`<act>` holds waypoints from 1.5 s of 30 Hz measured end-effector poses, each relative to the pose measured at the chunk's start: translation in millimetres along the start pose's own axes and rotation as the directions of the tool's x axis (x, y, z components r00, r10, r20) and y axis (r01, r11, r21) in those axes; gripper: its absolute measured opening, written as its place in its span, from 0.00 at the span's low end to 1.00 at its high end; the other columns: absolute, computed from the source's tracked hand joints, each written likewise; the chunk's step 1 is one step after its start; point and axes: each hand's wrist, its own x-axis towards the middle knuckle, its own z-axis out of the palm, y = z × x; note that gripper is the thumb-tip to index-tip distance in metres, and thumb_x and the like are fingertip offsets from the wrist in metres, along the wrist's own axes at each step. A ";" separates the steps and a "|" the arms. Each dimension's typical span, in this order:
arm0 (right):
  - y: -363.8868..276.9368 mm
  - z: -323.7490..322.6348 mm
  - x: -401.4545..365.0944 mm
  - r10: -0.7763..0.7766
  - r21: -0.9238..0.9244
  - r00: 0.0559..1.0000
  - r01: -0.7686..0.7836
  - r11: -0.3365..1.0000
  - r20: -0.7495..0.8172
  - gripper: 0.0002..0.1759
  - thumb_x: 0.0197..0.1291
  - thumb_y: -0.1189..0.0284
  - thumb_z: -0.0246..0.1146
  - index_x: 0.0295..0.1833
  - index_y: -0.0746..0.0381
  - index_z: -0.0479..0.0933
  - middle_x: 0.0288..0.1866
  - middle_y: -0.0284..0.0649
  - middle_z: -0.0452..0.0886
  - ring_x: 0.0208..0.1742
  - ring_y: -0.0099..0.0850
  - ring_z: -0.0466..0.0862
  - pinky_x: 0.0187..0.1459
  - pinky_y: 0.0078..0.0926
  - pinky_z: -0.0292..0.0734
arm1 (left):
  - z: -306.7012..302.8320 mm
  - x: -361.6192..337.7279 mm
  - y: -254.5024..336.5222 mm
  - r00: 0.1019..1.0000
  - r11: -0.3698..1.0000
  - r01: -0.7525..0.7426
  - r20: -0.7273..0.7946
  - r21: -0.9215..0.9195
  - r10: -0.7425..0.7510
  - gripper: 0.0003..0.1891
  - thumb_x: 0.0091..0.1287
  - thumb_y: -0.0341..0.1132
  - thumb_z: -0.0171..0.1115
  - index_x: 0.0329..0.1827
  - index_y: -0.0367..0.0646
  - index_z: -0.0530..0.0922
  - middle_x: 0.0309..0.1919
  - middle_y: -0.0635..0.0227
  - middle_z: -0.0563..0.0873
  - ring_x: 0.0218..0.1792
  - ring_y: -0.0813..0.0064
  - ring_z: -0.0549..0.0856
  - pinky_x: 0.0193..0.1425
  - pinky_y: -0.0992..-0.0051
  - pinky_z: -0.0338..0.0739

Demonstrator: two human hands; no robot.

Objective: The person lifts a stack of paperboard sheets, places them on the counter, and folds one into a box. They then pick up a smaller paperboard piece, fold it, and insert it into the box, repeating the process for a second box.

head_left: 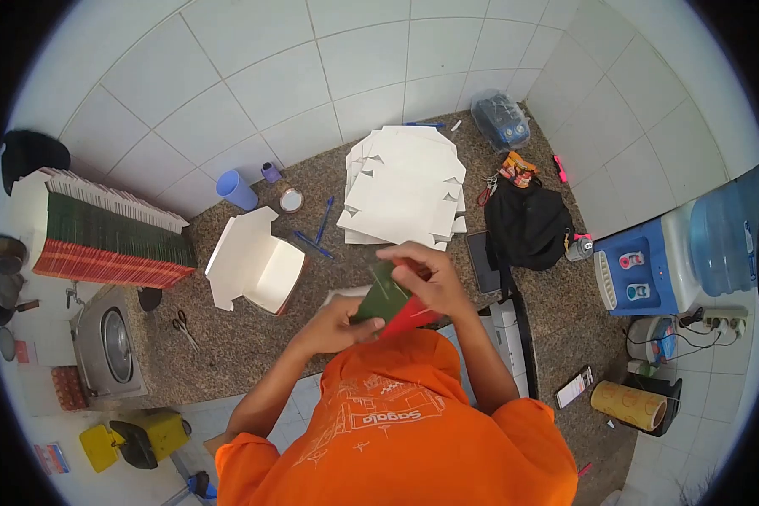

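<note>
Close to my chest, at the counter's front edge, I hold a green and red cardboard piece [385, 302], seemingly a partly folded box. My left hand [339, 325] grips its lower left side, the thumb on the green face. At its upper right, my right hand [428, 277] has its fingers bent around the red part. Just beyond my hands lies a stack of flat white die-cut cardboard sheets [404, 181]. Left of that, an open white box [265, 268] rests with its lid raised.
A tall row of folded green and red cartons [114, 240] stands at the left by the sink [114, 346]. Blue pens [313, 243], a blue cup [237, 191] and scissors [185, 330] lie around the counter. A black bag [527, 221] sits right, near a water dispenser [640, 266].
</note>
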 end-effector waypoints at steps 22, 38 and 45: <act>19.0 31.2 0.4 -0.401 -0.424 0.897 0.294 0.857 -0.188 0.10 0.70 0.71 0.64 0.49 0.63 0.87 0.55 0.46 0.80 0.50 0.38 0.82 0.50 0.35 0.78 | 22.1 7.4 -20.2 0.963 0.780 0.088 -0.146 -0.620 -0.225 0.11 0.77 0.34 0.66 0.55 0.38 0.86 0.38 0.72 0.90 0.38 0.85 0.86 0.45 0.80 0.80; -8.1 22.4 15.4 -0.402 -0.375 0.916 0.376 0.847 0.012 0.22 0.48 0.80 0.79 0.52 0.62 0.89 0.53 0.39 0.90 0.59 0.39 0.85 0.59 0.34 0.83 | -1.5 48.6 23.8 0.729 0.618 -0.448 -0.664 -0.646 -0.166 0.11 0.82 0.37 0.57 0.41 0.39 0.79 0.37 0.70 0.83 0.41 0.81 0.84 0.49 0.79 0.77; 4.0 38.9 19.9 -0.406 -0.438 0.851 0.242 0.866 -0.333 0.15 0.48 0.75 0.82 0.41 0.61 0.86 0.57 0.43 0.85 0.59 0.43 0.84 0.56 0.37 0.81 | 32.0 55.0 -11.1 0.784 0.666 -0.377 -0.605 -0.643 -0.140 0.18 0.82 0.45 0.57 0.38 0.40 0.79 0.34 0.73 0.81 0.39 0.85 0.80 0.49 0.82 0.73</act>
